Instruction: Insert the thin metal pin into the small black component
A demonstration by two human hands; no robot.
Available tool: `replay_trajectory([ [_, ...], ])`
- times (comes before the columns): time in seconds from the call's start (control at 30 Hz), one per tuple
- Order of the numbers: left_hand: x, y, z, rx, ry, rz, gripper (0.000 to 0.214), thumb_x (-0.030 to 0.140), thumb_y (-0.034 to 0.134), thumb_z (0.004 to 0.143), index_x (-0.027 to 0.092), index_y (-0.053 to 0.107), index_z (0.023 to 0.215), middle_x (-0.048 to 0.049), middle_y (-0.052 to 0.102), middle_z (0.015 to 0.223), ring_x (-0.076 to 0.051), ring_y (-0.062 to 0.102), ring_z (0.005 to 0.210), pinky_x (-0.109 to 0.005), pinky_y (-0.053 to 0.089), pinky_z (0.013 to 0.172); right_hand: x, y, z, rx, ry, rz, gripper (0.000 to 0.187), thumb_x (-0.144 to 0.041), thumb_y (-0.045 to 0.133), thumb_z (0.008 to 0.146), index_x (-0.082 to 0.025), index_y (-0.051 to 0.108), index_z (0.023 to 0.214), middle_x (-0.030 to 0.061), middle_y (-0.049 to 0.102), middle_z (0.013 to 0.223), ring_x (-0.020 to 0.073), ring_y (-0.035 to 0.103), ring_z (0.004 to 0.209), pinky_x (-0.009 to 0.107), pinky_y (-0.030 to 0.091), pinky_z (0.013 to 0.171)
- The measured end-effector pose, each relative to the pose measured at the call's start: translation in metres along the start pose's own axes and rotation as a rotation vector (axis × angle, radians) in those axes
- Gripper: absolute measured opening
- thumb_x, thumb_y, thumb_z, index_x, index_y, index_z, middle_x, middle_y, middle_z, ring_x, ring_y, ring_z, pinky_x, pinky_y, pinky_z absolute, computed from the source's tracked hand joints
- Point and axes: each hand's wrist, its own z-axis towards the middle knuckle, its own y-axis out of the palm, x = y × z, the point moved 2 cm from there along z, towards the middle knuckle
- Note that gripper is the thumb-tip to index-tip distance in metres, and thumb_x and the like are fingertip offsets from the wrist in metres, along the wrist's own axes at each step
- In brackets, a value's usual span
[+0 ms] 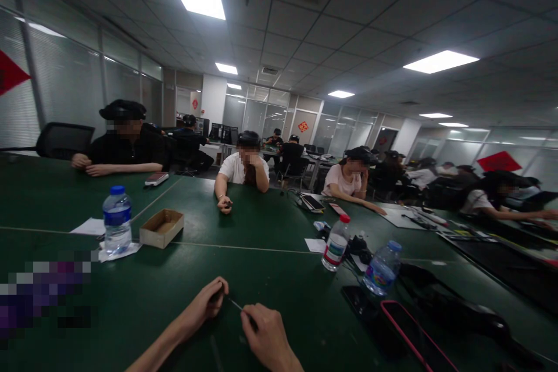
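A thin rod (236, 304), gray and straight, sits low in the middle, just above the green table (283, 279). The right hand (267, 328) is closed on its near end, with the thumb and fingers pinched together. The other end points at the left hand (211, 297), and I cannot tell if it touches. The left hand's fingers are curled in, with a dark spot inside them, and I cannot tell if they hold something. The two hands are near each other but apart. Off to the right lies a phone (416, 334) with a pinkish-red edge. Past it stand a blue-capped bottle (381, 271) and a red-capped bottle (335, 245). To the left, an open box (151, 238) sits beside another bottle (117, 224). Across the table, a person in a white top (232, 170) holds a small dark thing in one hand.
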Motion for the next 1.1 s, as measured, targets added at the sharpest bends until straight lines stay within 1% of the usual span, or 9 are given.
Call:
replay_trajectory([
  [0.13, -0.003, -0.001, 0.003, 0.054, 0.062, -0.002, 0.038, 0.055, 0.048, 0.085, 0.017, 0.048, 0.084, 0.0041, 0.034, 0.062, -0.007, 0.029, 0.054, -0.018, 0.024, 0.050, 0.002, 0.002, 0.000, 0.027, -0.017, 0.004, 0.023, -0.028, 0.042, 0.093, -0.022, 0.063, 0.087, 0.0010, 0.065, 0.076, 0.0114, 0.061, 0.066, 0.019, 0.039, 0.062],
  [0.2, -0.002, -0.001, 0.003, 0.080, 0.077, -0.020, 0.038, 0.056, 0.049, 0.085, 0.018, 0.049, 0.091, 0.0033, 0.039, 0.067, -0.007, 0.032, 0.055, -0.018, 0.026, 0.051, 0.002, 0.002, 0.001, 0.034, -0.024, 0.002, 0.023, -0.027, 0.042, 0.092, -0.021, 0.063, 0.086, 0.0009, 0.065, 0.076, 0.0112, 0.061, 0.067, 0.019, 0.039, 0.062],
  [0.33, 0.005, 0.000, 0.000, 0.116, 0.071, -0.024, 0.044, 0.053, 0.055, 0.083, 0.022, 0.048, 0.114, -0.0006, 0.050, 0.087, -0.008, 0.042, 0.063, -0.018, 0.031, 0.054, 0.001, 0.001, 0.002, 0.031, -0.021, 0.002, 0.022, -0.027, 0.042, 0.093, -0.021, 0.063, 0.089, 0.0012, 0.065, 0.079, 0.0107, 0.061, 0.068, 0.018, 0.040, 0.061],
  [0.47, 0.010, -0.001, -0.004, 0.158, 0.047, 0.084, 0.051, 0.050, 0.064, 0.078, 0.019, 0.051, 0.117, -0.0074, 0.059, 0.105, -0.011, 0.051, 0.074, -0.021, 0.039, 0.062, 0.003, -0.001, 0.003, 0.081, 0.056, 0.007, 0.021, -0.025, 0.043, 0.093, -0.020, 0.063, 0.095, 0.0012, 0.064, 0.079, 0.0105, 0.060, 0.067, 0.018, 0.041, 0.060],
  [0.6, 0.012, 0.000, -0.006, 0.133, 0.045, 0.149, 0.051, 0.049, 0.068, 0.074, 0.016, 0.053, 0.110, -0.0103, 0.061, 0.107, -0.015, 0.057, 0.083, -0.025, 0.044, 0.071, 0.003, -0.002, 0.004, 0.090, 0.097, 0.040, 0.024, -0.025, 0.040, 0.095, -0.020, 0.064, 0.098, 0.0018, 0.065, 0.081, 0.0107, 0.060, 0.067, 0.019, 0.043, 0.059],
  [0.8, 0.007, 0.001, -0.005, 0.162, 0.046, 0.107, 0.046, 0.051, 0.065, 0.076, 0.018, 0.044, 0.101, -0.0081, 0.065, 0.092, -0.015, 0.060, 0.076, -0.025, 0.044, 0.067, -0.002, -0.004, 0.004, 0.019, 0.091, 0.015, 0.030, -0.027, 0.036, 0.095, -0.020, 0.064, 0.094, 0.0024, 0.064, 0.078, 0.0113, 0.059, 0.064, 0.020, 0.041, 0.056],
  [0.9, 0.011, 0.005, -0.008, 0.140, 0.053, 0.096, 0.043, 0.049, 0.066, 0.076, 0.019, 0.041, 0.094, -0.0087, 0.063, 0.100, -0.015, 0.060, 0.076, -0.024, 0.045, 0.066, -0.004, -0.006, 0.004, 0.007, 0.098, 0.025, 0.030, -0.027, 0.035, 0.096, -0.020, 0.064, 0.094, 0.0018, 0.064, 0.078, 0.0110, 0.058, 0.064, 0.020, 0.041, 0.055],
  [0.97, 0.016, 0.009, -0.010, 0.107, 0.051, 0.097, 0.041, 0.046, 0.067, 0.076, 0.019, 0.041, 0.093, -0.0101, 0.061, 0.109, -0.014, 0.060, 0.078, -0.024, 0.045, 0.068, -0.003, -0.005, 0.004, 0.005, 0.103, 0.029, 0.029, -0.027, 0.035, 0.096, -0.021, 0.063, 0.094, 0.0014, 0.064, 0.078, 0.0102, 0.058, 0.062, 0.019, 0.040, 0.054],
  [1.1, 0.022, 0.012, -0.012, 0.070, 0.031, 0.103, 0.048, 0.045, 0.069, 0.075, 0.018, 0.047, 0.107, -0.0140, 0.057, 0.120, -0.016, 0.061, 0.084, -0.026, 0.046, 0.072, 0.001, 0.001, 0.003, 0.044, 0.088, -0.040, 0.027, -0.027, 0.037, 0.095, -0.020, 0.064, 0.092, 0.0014, 0.063, 0.076, 0.0103, 0.059, 0.064, 0.019, 0.039, 0.056],
])
